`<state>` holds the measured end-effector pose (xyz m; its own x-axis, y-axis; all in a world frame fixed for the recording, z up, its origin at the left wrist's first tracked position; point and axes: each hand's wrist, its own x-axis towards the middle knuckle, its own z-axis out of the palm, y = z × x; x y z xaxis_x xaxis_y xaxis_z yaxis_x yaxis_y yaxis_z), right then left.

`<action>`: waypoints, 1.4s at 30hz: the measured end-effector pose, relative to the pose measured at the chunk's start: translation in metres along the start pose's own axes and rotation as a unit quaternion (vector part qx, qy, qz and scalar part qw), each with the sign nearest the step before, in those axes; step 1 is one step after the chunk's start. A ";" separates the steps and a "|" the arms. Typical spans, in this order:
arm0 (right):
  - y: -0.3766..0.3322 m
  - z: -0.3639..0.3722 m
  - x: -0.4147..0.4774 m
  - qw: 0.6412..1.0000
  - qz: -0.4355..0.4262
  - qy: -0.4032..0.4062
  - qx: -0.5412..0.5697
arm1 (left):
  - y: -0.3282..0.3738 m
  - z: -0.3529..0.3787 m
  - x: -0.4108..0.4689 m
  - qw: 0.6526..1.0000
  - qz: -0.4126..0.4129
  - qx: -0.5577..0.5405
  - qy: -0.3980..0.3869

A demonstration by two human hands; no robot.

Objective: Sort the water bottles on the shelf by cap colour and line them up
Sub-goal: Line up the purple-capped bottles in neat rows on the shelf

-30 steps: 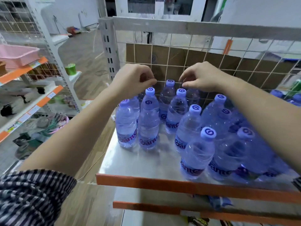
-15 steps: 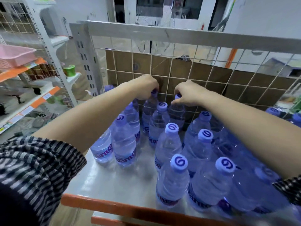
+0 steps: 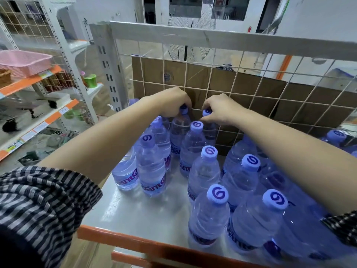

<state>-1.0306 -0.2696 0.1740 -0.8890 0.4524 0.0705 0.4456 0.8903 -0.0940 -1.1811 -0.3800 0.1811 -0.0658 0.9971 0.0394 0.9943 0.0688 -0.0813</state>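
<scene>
Purple caps point(image 3: 184, 108) gripped: left hand point(image 3: 172, 103), right hand point(image 3: 219, 111).

lilac caps point(image 3: 209, 153), orange shelf edge point(image 3: 135, 241), striped sleeve point(image 3: 38, 194)

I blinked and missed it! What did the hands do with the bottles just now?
Both hands came down at the back. The left hand took hold of a back bottle's cap; the right hand pinched the neighbouring cap. Before, they held nothing. The other bottles stayed standing on the shelf.
</scene>
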 end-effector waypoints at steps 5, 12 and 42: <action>0.013 -0.026 -0.034 0.996 0.000 -0.067 -0.067 | 0.016 -0.009 -0.020 0.993 0.038 -0.070 0.086; 0.026 -0.034 -0.089 0.978 0.052 -0.178 -0.098 | 0.051 -0.003 -0.036 0.996 0.061 -0.061 0.022; -0.010 -0.034 -0.109 0.997 -0.007 -0.061 0.049 | 0.047 0.008 -0.066 0.982 0.054 -0.097 0.152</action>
<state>-0.9349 -0.3262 0.2010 -0.9040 0.4247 -0.0488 0.4258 0.8844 -0.1914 -1.1305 -0.4425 0.1668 0.0399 0.9401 0.3385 0.9932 -0.0744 0.0897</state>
